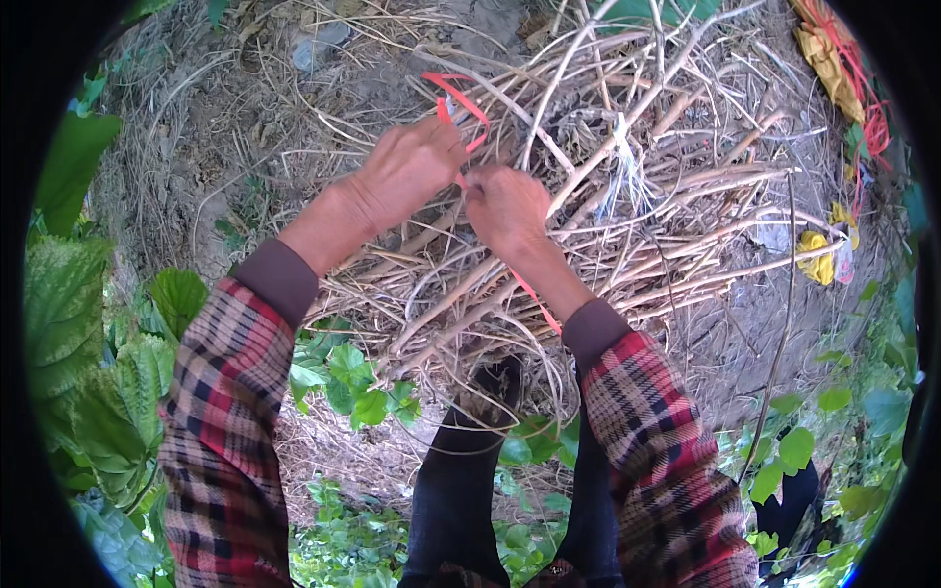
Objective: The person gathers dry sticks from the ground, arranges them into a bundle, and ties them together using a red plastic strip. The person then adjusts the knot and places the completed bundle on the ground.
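Observation:
A red plastic strap (470, 103) loops above my hands, passes between them and comes out below my right wrist. My left hand (419, 158) is closed on the strap over a heap of dry sticks and vines (662, 198). Close beside it, my right hand (507, 206) pinches the same strap, the fingertips partly hidden by the hand itself. The strap lies across the left part of the heap. A frayed bunch of whitish plastic strands (623, 173) hangs on the sticks to the right of my hands.
Large green leaves (70, 309) stand at the left. Red strands (875, 128), a yellow-brown wrapper (827, 66) and a yellow plastic piece (814, 259) lie at the right. A thin upright stem (789, 294) crosses the right side. Leafy vines (360, 386) grow near my legs.

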{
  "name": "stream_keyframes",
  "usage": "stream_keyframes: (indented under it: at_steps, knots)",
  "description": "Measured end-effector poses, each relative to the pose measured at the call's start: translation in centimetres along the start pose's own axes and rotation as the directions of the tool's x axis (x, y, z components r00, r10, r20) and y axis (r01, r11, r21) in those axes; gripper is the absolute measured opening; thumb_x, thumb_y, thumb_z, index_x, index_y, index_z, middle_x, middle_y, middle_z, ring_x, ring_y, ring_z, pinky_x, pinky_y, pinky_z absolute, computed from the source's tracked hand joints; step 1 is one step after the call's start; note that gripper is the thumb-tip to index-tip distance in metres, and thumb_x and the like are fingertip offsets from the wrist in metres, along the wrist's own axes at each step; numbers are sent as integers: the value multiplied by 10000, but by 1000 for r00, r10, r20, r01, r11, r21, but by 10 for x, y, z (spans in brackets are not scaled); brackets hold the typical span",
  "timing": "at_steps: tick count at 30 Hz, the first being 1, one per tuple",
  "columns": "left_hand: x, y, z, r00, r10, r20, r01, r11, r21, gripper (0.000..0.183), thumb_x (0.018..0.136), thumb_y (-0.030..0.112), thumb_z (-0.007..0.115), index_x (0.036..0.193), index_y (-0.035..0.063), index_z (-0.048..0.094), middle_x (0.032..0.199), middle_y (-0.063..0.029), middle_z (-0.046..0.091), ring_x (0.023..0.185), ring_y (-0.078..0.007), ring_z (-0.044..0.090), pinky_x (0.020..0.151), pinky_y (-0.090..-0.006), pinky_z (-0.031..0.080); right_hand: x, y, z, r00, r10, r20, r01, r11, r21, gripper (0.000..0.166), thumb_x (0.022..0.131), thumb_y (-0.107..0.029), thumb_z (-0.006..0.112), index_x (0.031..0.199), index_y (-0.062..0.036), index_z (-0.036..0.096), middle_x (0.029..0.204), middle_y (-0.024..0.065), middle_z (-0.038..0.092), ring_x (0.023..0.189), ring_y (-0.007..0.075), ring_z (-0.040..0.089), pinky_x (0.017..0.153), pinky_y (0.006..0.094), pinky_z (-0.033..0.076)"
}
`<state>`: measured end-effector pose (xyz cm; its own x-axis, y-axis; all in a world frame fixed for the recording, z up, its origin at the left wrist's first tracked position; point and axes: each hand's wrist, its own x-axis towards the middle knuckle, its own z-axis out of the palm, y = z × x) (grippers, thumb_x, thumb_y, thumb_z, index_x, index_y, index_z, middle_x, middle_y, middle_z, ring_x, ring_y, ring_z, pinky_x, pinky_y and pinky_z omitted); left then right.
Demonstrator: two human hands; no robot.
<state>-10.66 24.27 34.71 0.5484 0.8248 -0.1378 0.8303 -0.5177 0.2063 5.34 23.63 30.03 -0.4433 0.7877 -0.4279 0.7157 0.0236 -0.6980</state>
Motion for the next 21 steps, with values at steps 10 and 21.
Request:
stream_keyframes:
  at_steps: [10, 21]
  knots:
    - [-30, 11, 19, 790, -587, 176, 613, 754, -236, 111, 741, 21, 547, 832, -4, 605, 669, -164, 571, 655, -317, 606, 614, -425, 476, 12, -6, 5, 997, 32, 69, -33, 999, 22, 97, 703, -148, 622, 770, -103, 676, 752, 151, 667, 751, 332, 663, 694, 431, 517]
    - [-71, 151, 14, 491, -819, 298, 627, 94, -773, 143, 788, 61, 531, 890, 14, 622, 686, -181, 576, 603, -319, 576, 579, -412, 431, -65, 9, -27, 985, -149, 89, 129, 972, 195, 123, 821, -120, 585, 892, -68, 671, 831, 176, 644, 757, 360, 635, 682, 435, 500]
